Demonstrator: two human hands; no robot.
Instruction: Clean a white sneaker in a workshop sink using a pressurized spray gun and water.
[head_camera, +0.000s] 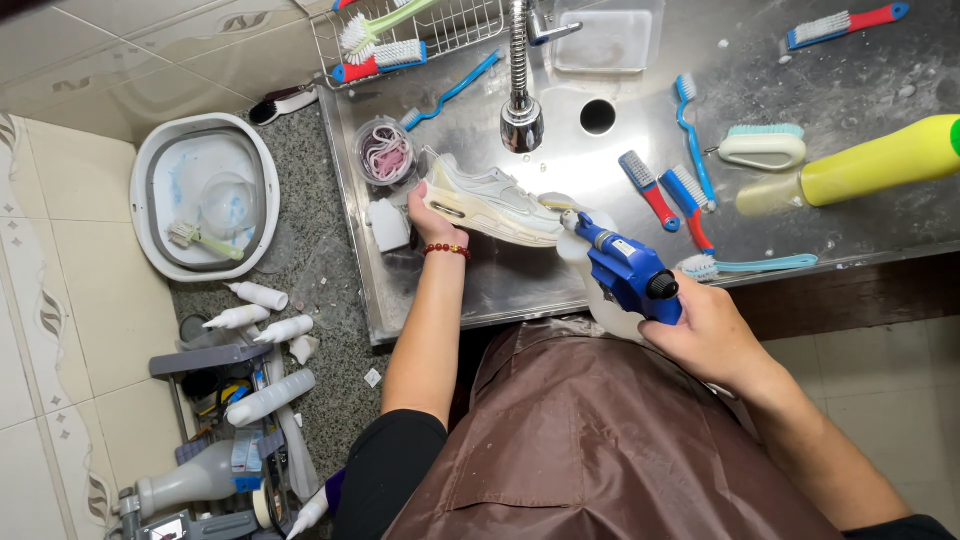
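Note:
A white sneaker (495, 198) lies on its side in the steel sink (640, 130), under the faucet head (521, 122). My left hand (432, 218), with a red bead bracelet on the wrist, grips the shoe at its heel end. My right hand (706, 335) holds a blue spray gun (628, 270) whose nozzle points at the toe end of the sneaker. I wear a brown apron (590, 440).
Several brushes lie on the sink, among them red-blue ones (668, 192) and a green-bristled one (762, 145). A yellow bottle (880, 160) lies at the right. A cup of laces (384, 152) stands by the shoe. A white basin (205, 195) and squeeze bottles (258, 315) sit at the left.

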